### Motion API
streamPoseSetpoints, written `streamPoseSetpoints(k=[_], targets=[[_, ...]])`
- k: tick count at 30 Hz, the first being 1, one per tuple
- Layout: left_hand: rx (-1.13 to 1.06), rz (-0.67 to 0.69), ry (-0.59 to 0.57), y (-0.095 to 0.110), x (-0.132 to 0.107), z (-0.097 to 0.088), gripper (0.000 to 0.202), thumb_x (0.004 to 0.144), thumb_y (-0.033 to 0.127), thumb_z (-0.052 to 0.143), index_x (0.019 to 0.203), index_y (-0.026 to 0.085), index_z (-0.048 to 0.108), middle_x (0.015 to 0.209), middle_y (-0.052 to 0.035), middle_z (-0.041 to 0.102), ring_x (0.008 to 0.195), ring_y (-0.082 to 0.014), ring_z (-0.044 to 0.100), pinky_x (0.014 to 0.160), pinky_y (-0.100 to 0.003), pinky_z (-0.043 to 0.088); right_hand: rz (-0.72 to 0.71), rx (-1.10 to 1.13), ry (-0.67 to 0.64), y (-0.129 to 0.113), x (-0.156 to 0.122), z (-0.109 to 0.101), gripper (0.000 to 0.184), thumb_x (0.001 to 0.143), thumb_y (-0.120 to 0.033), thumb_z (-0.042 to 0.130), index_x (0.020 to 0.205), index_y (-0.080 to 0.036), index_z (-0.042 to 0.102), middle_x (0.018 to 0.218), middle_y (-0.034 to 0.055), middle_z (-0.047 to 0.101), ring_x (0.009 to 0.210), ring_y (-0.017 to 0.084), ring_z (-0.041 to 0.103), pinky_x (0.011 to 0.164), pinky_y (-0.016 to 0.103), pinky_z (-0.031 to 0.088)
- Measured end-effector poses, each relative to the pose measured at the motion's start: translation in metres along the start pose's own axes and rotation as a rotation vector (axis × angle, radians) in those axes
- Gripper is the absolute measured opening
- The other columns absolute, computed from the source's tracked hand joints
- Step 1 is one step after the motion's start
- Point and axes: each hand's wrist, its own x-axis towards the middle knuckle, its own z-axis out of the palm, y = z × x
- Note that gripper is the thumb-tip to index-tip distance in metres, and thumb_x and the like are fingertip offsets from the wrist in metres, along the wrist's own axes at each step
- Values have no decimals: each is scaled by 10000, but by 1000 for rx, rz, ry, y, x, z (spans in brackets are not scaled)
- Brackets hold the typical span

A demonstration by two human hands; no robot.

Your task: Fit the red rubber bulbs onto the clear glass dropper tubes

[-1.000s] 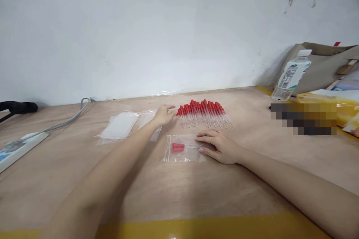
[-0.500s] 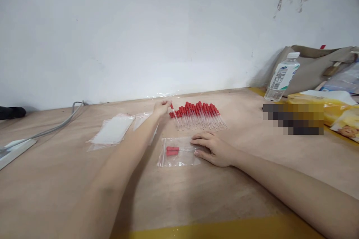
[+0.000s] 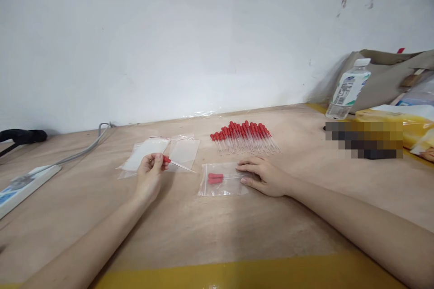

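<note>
My left hand (image 3: 151, 170) pinches a dropper (image 3: 176, 164) by its red rubber bulb, the clear tube pointing right toward the bag. My right hand (image 3: 266, 176) lies with fingers stretched over the right end of a clear zip bag (image 3: 232, 188). Inside that bag are red-bulbed droppers (image 3: 215, 178), bulbs to the left; their tips run under my right fingers. Behind the bag is a row of many more droppers (image 3: 242, 132), bulbs toward the wall. Flat zip bags (image 3: 185, 151) lie just past my left hand.
A power strip (image 3: 30, 187) with a grey cable (image 3: 91, 143) sits at the left. To the right stand a water bottle (image 3: 349, 90), a grey bag (image 3: 379, 72) and yellow packaging (image 3: 386, 122). Yellow tape (image 3: 203, 275) runs along the table's near edge.
My left hand has drawn back from the row to the left and nearer, carrying one dropper now turned nearly sideways. My right hand stays on the bag. The view has shifted slightly.
</note>
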Motion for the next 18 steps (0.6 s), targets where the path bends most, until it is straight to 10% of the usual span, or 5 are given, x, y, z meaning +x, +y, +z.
streamPoseSetpoints(k=[18], targets=[[18, -100, -109, -9, -14, 9, 406, 599, 463, 697, 798, 159, 516, 726, 7, 595, 635, -109, 569, 676, -261, 480, 12, -6, -22, 0, -1, -1, 384, 847, -392, 445, 1173, -210, 534, 1159, 89, 542, 1077, 215, 470, 929, 410, 349]])
